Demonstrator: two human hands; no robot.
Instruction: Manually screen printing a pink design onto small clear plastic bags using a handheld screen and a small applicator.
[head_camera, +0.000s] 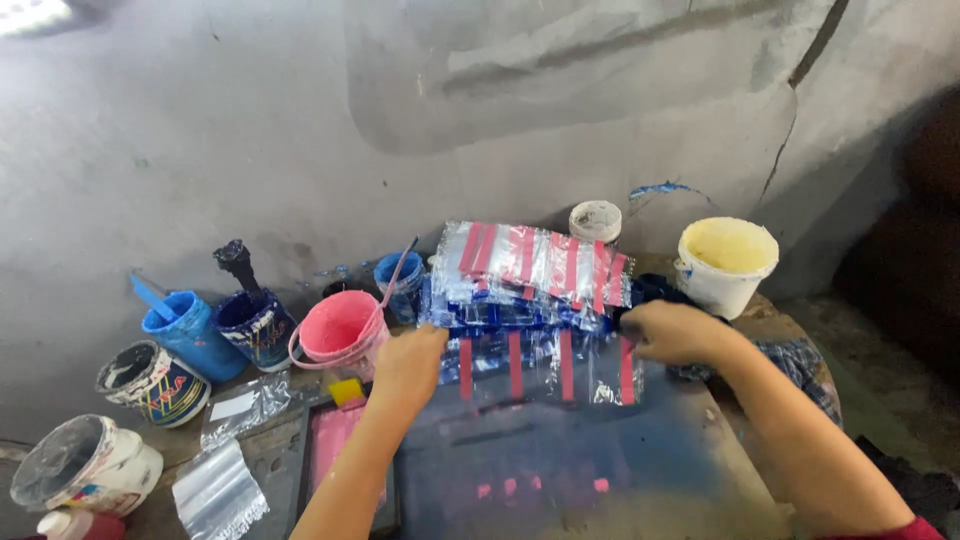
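Open blue-stained table (560, 460) in front; paint pots (340, 330) crowded left, yellow bucket (727, 262) back right.

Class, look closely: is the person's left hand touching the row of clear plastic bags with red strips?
Touching. The head view shows the left hand resting on the left edge of the clear plastic bags, with no gap visible between them.

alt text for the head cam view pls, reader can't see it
Two bare hands, left hand and right hand, grip the opposite ends of a stack of clear plastic bags with red strips, over a blue-stained printing table. Behind stand paint tubs: a pink bucket, blue pots and a white bucket of yellow paint.
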